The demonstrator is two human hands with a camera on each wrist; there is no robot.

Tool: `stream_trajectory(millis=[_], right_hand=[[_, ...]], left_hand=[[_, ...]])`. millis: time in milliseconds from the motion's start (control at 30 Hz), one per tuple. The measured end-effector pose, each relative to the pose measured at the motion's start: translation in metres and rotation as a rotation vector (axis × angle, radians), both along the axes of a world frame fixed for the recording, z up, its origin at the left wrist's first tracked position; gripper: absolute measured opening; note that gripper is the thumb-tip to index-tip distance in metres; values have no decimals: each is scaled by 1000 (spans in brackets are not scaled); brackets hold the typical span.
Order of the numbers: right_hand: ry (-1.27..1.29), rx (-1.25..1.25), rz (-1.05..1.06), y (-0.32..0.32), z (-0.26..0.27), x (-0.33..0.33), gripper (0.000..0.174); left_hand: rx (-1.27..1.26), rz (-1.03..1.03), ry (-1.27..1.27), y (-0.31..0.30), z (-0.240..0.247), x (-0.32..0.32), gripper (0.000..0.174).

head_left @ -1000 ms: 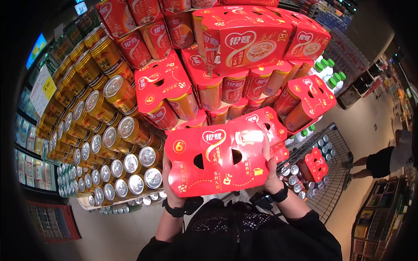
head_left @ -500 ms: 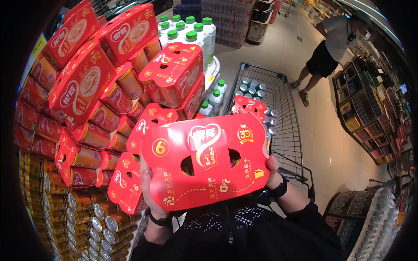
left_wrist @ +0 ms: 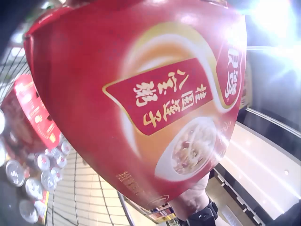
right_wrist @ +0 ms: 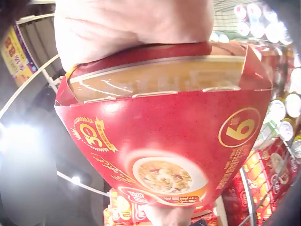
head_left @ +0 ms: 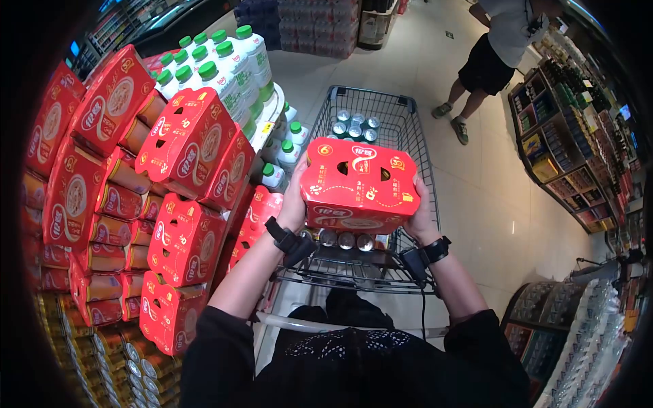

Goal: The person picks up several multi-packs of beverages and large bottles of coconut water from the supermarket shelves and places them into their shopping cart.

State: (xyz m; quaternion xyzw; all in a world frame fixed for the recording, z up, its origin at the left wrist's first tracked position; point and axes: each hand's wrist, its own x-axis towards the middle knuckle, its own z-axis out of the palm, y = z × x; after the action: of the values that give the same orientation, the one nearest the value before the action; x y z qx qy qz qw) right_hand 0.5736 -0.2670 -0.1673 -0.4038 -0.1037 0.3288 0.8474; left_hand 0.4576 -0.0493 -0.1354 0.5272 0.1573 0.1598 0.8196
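Note:
A red cardboard six-pack of canned porridge (head_left: 360,180) is held level over the shopping cart (head_left: 427,153). My left hand (head_left: 294,200) grips its left end, and my right hand (head_left: 423,214) grips the right end. In the right wrist view, the right palm (right_wrist: 131,23) lies against a can at the pack's open end. The pack's printed side (left_wrist: 94,84) fills most of the left wrist view. Drink cans (head_left: 354,126) stand at the cart's far end, others (head_left: 347,240) at its near end. Another red pack (left_wrist: 35,113) lies in the cart beside cans.
Stacked red porridge packs (head_left: 180,238) rise on the left, with green-capped white bottles (head_left: 235,68) behind them. Gold cans (head_left: 102,353) fill the lower left. A person (head_left: 486,71) stands on the aisle floor beyond the cart. Shelves of goods (head_left: 558,143) line the right side.
My view has turned right, away from the stacked display to the cart. Both hands have carried the six-pack along and moved it forward from close to my body to above the cart.

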Motion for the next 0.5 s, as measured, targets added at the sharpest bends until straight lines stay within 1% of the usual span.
stream_trajectory(millis=[67, 100, 200, 233, 267, 333, 367, 467, 500], right_hand=[[114, -43, 36, 1, -44, 3, 60], [167, -48, 77, 4, -76, 4, 60], [250, -48, 82, 11, -100, -5, 59], [341, -57, 126, 12, -125, -4, 58], [345, -70, 123, 12, -149, -5, 58], [354, -93, 117, 16, -161, -9, 57], [368, -95, 121, 16, -166, -10, 54], [429, -110, 77, 22, -170, -11, 50], [427, -100, 61, 24, -173, -13, 49]], left_hand=[[-36, -56, 34, -3, -21, 2, 54], [-143, -4, 112, -1, -40, -2, 54], [-253, 25, 289, 4, -81, -6, 52], [-281, 22, 304, 9, -98, -7, 52], [-288, 35, 341, 11, -114, -9, 52], [-301, 63, 419, 8, -122, -12, 52], [-284, 81, 429, 8, -125, -13, 50], [-270, 95, 416, 18, -158, -18, 46], [-326, 107, 416, 21, -162, -19, 44]])
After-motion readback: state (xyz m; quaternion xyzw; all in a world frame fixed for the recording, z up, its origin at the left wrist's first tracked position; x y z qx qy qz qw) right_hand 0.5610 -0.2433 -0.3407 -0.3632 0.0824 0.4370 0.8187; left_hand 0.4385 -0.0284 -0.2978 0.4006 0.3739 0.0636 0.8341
